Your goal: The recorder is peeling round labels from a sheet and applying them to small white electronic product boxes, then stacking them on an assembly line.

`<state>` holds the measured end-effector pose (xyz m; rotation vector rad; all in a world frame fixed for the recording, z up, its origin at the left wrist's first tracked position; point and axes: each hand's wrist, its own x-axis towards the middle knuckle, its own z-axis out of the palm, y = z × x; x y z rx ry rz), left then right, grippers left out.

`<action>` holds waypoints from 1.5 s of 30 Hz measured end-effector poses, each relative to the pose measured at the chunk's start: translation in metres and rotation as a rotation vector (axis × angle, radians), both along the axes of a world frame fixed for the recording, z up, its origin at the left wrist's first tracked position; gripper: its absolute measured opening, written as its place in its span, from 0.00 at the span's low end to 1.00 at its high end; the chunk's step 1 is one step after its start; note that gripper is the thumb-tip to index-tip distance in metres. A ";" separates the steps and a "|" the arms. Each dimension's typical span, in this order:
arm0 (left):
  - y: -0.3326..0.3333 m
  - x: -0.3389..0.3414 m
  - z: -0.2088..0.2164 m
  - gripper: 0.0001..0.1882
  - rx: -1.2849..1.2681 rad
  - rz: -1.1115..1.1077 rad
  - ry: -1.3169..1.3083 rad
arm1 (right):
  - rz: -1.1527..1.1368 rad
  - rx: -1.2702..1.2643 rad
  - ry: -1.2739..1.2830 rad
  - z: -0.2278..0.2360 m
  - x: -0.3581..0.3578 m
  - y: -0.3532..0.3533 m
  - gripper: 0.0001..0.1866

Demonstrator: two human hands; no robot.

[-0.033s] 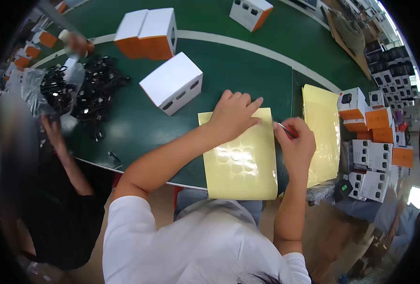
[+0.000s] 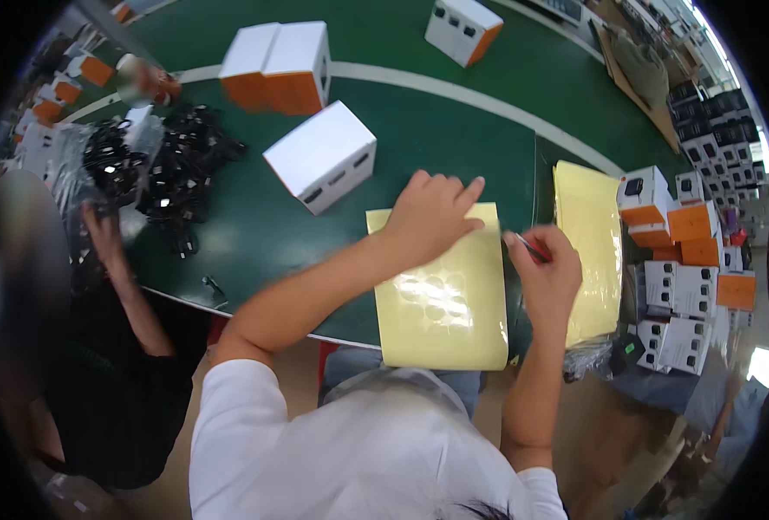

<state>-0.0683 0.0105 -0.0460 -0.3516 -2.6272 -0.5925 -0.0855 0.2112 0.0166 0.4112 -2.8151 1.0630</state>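
A pale yellow sticker sheet [image 2: 441, 338] with rows of clear round stickers lies on the green table in front of me, its near end reaching past the table edge. My left hand [image 2: 432, 217] rests on the sheet's far part with fingers spread, holding nothing. Just beyond the sheet's right edge, my right hand [image 2: 547, 269] pinches a slim tool [image 2: 534, 250] with a pale tip and a dark and red body. Its exact kind is too small to make out. A white box [image 2: 322, 152] stands beyond my left hand, to its left.
More yellow sheets [image 2: 594, 260] are stacked at right, beside piled white and orange boxes [image 2: 692, 290]. Two boxes [image 2: 276, 65] stand at the back. Black cables [image 2: 181, 173] heap at left, near a co-worker's hand [image 2: 103, 234]. Another box [image 2: 462, 30] is farther back.
The whole view has shifted slightly, so things appear a little lower. My right hand and its tool have moved slightly away from the sheet's edge. My left hand stays on the sheet.
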 end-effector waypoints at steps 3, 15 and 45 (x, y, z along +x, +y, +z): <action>-0.017 0.040 0.049 0.28 -0.081 0.080 0.150 | 0.024 -0.156 -0.020 0.021 0.016 0.022 0.09; -0.109 0.114 0.050 0.19 0.351 0.237 0.195 | 0.157 -0.351 -0.071 0.055 0.075 0.026 0.09; -0.021 0.183 0.107 0.20 0.673 -0.134 -0.005 | 0.236 0.188 0.653 0.103 0.130 -0.013 0.12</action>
